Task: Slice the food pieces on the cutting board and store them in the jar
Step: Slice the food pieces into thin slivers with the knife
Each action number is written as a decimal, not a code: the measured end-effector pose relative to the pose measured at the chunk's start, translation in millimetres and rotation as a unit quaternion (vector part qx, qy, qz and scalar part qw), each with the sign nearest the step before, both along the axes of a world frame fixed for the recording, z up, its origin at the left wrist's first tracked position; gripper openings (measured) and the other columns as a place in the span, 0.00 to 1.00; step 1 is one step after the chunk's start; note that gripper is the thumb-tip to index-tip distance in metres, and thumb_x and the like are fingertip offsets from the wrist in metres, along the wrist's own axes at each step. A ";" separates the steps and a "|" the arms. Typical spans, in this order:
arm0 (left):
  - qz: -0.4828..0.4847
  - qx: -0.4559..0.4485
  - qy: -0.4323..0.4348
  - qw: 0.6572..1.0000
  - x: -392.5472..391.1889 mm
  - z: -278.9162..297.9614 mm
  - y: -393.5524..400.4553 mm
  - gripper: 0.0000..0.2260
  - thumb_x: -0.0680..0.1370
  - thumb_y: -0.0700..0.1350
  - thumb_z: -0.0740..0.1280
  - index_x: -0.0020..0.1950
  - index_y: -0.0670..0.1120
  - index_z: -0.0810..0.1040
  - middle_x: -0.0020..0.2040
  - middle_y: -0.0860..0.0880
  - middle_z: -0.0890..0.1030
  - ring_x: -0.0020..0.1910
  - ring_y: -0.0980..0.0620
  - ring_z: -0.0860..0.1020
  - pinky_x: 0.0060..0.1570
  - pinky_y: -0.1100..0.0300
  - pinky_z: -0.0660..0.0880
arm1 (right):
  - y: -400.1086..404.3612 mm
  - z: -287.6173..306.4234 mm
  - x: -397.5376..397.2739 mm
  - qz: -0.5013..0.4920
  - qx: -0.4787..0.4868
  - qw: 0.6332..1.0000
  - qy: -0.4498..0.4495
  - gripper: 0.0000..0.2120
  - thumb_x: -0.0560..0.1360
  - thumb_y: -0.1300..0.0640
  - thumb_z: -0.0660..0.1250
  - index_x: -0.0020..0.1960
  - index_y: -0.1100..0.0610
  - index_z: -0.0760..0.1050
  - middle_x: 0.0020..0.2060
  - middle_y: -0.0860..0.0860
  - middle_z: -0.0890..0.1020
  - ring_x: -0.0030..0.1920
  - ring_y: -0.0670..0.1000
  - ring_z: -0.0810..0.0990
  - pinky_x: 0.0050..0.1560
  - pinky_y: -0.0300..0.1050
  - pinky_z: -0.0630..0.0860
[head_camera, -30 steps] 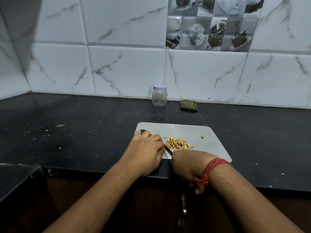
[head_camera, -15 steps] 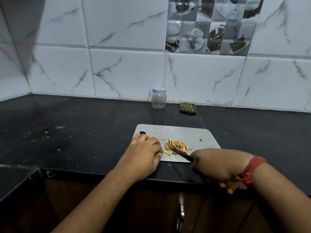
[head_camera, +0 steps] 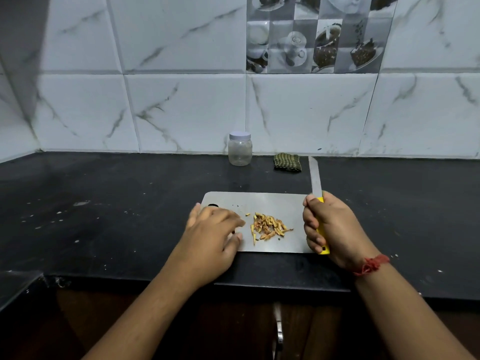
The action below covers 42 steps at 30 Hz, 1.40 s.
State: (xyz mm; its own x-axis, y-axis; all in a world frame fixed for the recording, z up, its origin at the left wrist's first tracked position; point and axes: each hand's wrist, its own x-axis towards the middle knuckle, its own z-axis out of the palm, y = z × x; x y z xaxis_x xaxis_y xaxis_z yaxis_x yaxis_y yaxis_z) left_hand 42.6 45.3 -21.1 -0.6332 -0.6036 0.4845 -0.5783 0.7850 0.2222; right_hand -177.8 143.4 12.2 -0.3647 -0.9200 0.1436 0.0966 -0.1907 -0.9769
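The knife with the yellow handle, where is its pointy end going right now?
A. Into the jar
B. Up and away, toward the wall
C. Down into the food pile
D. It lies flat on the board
B: the right hand grips the knife by its yellow handle, with the blade sticking up toward the wall, clear of the food pieces.

The cutting board (head_camera: 270, 201) lies on the counter (head_camera: 104, 203) near its front edge. On the board's middle sits the pile of sliced pieces (head_camera: 268, 226). The left hand (head_camera: 213, 237) rests on the board's left end; the right hand (head_camera: 331, 229) is at its right end, holding the knife (head_camera: 315, 180) with the blade pointing away toward the wall. Behind the board, by the wall, stands the jar (head_camera: 240, 148), with a folded cloth (head_camera: 287, 162) just to its right.
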 end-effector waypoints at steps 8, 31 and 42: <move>0.074 0.127 0.049 0.988 -0.4 2.8 -24.3 0.15 0.82 0.48 0.64 0.69 0.52 0.76 0.66 0.58 0.75 0.68 0.52 0.65 0.73 0.51 0.60 | 7.1 -5.5 5.1 -0.036 -0.006 0.996 0.080 0.10 0.83 0.53 0.55 0.48 0.60 0.65 0.27 0.53 0.67 0.19 0.50 0.61 0.22 0.38 0.65; 0.077 0.134 0.064 0.986 -5.7 -1.4 -29.8 0.09 0.75 0.59 0.69 0.53 0.58 0.80 0.56 0.62 0.78 0.59 0.55 0.71 0.68 0.50 0.65 | -13.1 14.1 96.8 0.044 0.276 0.731 0.623 0.08 0.80 0.64 0.54 0.57 0.62 0.68 0.46 0.55 0.75 0.39 0.50 0.73 0.29 0.40 0.64; 0.084 0.146 0.074 0.983 -4.6 -1.9 -30.7 0.09 0.73 0.62 0.71 0.48 0.59 0.79 0.54 0.61 0.78 0.59 0.55 0.72 0.67 0.49 0.66 | -14.1 21.1 103.9 0.049 0.295 0.732 0.612 0.03 0.80 0.63 0.54 0.51 0.59 0.67 0.38 0.51 0.72 0.34 0.47 0.71 0.28 0.38 0.63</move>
